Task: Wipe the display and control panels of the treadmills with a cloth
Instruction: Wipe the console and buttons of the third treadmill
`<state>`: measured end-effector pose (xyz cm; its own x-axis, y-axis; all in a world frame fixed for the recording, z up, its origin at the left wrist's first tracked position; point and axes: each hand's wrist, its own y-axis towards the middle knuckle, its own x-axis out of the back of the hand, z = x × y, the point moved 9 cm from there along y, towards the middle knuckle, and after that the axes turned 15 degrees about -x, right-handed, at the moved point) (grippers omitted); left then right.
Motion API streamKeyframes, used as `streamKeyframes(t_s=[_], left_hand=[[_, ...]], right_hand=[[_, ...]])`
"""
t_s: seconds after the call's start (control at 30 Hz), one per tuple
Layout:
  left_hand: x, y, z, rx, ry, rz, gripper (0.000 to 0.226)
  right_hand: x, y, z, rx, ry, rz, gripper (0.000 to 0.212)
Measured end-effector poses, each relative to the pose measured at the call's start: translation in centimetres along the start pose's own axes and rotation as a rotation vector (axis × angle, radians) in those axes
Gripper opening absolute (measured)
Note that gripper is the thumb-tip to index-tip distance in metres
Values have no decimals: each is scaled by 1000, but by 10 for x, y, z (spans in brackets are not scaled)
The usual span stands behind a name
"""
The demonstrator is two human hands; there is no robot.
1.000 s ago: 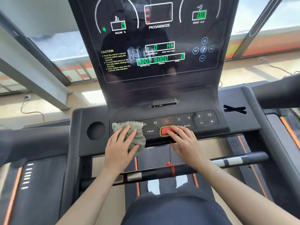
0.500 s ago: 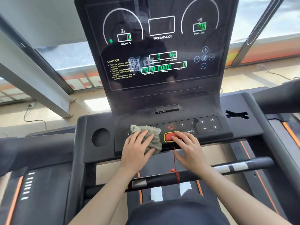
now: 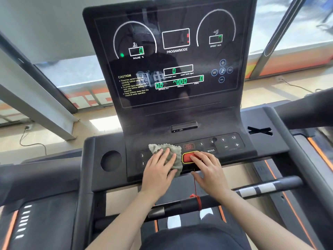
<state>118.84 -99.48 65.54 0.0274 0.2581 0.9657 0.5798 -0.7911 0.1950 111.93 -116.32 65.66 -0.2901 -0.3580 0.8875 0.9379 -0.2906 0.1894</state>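
The grey-green cloth (image 3: 177, 159) lies crumpled on the treadmill's control panel (image 3: 219, 147), left of the panel's middle, covering some of the keys. The left hand (image 3: 158, 170) lies flat on top of it, fingers (image 3: 168, 152) straight and slightly spread, pressing the cloth down without clutching it. At the cloth's 3 o'clock, just beside it, sits the red button (image 3: 187, 158) with a yellow rim. The right hand (image 3: 210, 170) rests there, its extended, relaxed fingers lying on the button's right part and on the panel's front edge, holding nothing. A thin red cord (image 3: 195, 184) drops from under the button toward 6 o'clock and is wound round the dark crossbar (image 3: 270, 184) that runs below both wrists.

At 12 o'clock from the panel, the glossy black display (image 3: 176, 94) stands tilted back, lit with green digits, white arcs and a CAUTION text. At 9 o'clock from the cloth, apart from it, a round recess (image 3: 110, 160) is sunk into the counter of the console. At the panel's 3 o'clock are number keys, MODE, plus and minus.
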Motion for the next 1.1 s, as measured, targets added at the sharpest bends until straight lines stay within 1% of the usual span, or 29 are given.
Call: streamKeyframes(t_s=[0.07, 0.13, 0.3, 0.37, 0.47, 0.6, 0.7, 0.77, 0.93, 1.03, 1.07, 1.1], left_hand=[[-1, 1, 1, -30, -3, 22, 56], [3, -11, 14, -13, 5, 31, 57], [22, -52, 65, 211, 14, -24, 62], [21, -50, 67, 247, 35, -31, 62], [13, -25, 48, 179, 33, -35, 57], [2, 13, 2, -18, 13, 34, 53], [2, 9, -13, -119, 7, 35, 51], [10, -8, -5, -126, 10, -20, 48], [33, -56, 40, 49, 69, -143, 43], [41, -58, 51, 193, 47, -226, 24], [40, -54, 51, 251, 26, -228, 23], [37, -48, 47, 299, -4, -216, 27]], right_hand=[[0, 0, 0, 0, -3, -4, 60], [1, 0, 0, 6, -3, -9, 59], [3, 0, 1, 21, -14, -13, 57], [4, 0, 2, 13, -21, -17, 57], [5, 1, 4, 21, -38, -16, 58], [7, 4, 5, 41, -61, 3, 61], [9, 7, 6, 61, -69, 26, 60], [9, 8, 5, 70, -75, 32, 58], [9, 9, 4, 85, -102, 40, 54], [11, 11, 4, 89, -81, 33, 52], [11, 12, 3, 89, -69, 34, 50], [11, 13, 3, 93, -58, 36, 49]])
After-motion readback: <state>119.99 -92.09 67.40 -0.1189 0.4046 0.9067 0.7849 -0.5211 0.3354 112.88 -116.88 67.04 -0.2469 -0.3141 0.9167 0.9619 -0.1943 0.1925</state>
